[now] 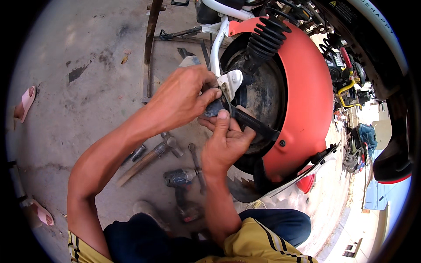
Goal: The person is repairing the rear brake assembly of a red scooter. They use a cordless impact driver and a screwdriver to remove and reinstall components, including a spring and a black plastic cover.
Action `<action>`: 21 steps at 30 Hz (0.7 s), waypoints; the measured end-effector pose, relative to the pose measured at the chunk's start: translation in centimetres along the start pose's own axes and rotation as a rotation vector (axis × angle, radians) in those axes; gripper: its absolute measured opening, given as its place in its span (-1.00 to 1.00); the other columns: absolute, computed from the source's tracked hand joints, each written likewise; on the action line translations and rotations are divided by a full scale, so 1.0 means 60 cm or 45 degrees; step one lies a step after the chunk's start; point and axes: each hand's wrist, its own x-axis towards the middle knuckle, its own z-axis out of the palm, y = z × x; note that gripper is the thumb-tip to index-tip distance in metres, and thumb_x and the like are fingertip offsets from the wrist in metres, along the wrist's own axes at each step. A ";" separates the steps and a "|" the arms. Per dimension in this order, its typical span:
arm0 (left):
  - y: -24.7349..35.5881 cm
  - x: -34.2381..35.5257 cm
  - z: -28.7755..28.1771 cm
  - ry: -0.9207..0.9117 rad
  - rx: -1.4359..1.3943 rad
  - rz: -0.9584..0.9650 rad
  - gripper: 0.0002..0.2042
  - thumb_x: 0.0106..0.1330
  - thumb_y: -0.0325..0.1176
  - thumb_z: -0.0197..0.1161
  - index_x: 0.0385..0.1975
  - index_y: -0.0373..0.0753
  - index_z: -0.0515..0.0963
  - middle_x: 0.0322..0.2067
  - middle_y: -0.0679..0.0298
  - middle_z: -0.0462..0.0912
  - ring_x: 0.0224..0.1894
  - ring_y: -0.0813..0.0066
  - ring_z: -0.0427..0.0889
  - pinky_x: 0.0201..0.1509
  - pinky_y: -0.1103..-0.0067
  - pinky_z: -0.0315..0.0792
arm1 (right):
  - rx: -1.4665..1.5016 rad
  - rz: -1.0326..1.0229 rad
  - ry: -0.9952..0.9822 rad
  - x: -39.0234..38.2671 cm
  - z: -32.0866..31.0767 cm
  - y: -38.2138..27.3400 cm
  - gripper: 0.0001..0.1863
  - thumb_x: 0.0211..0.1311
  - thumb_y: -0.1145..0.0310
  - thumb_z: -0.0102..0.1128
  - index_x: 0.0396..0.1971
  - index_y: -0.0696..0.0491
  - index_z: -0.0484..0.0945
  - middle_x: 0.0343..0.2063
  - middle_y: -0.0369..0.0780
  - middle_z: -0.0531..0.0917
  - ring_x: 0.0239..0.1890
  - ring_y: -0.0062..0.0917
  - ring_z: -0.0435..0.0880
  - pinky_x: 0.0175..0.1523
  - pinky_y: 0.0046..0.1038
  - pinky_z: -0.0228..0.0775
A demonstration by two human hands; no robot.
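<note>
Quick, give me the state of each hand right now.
Left hand: closed around a small dark part at the wheel hub, beside the white frame bracket.
Right hand: gripping the flat black bar, thumb pressed up.

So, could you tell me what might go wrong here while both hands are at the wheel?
The fingers of the left hand and right hand pinch a black part beside the tyre; they could be nipped if it slips. The hammer, wrench and power driver by the knees may trip someone.

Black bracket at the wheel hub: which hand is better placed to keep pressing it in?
Right hand, probably: its thumb already presses the black bracket, while the left hand grips the hub end.
</note>
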 end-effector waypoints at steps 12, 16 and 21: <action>-0.002 -0.009 0.010 0.086 0.087 0.008 -0.82 0.28 -0.41 0.37 -0.28 -0.44 0.70 -0.32 -0.06 0.68 -0.24 -0.11 0.69 -0.13 0.19 0.52 | -0.027 -0.068 -0.083 -0.006 -0.006 0.012 -0.50 0.56 0.58 0.07 0.34 0.17 0.08 -0.16 0.10 0.69 -0.29 -0.41 0.76 -0.19 -0.32 0.77; -0.008 -0.006 0.014 0.095 0.055 0.003 -0.82 0.28 -0.41 0.36 -0.27 -0.43 0.71 -0.31 -0.06 0.69 -0.24 -0.10 0.69 -0.13 0.21 0.53 | -0.023 -0.071 -0.118 -0.005 -0.006 0.026 -0.48 0.57 0.58 0.04 0.38 0.13 0.06 -0.15 0.09 0.69 -0.26 -0.40 0.76 -0.16 -0.34 0.76; -0.008 -0.002 0.009 0.078 -0.016 -0.036 -0.81 0.30 -0.41 0.35 -0.26 -0.44 0.71 -0.32 -0.06 0.69 -0.25 -0.08 0.70 -0.13 0.21 0.54 | -0.058 -0.133 -0.151 -0.002 -0.003 0.026 -0.47 0.57 0.58 0.04 0.38 0.13 0.06 -0.17 0.09 0.69 -0.28 -0.41 0.76 -0.16 -0.34 0.76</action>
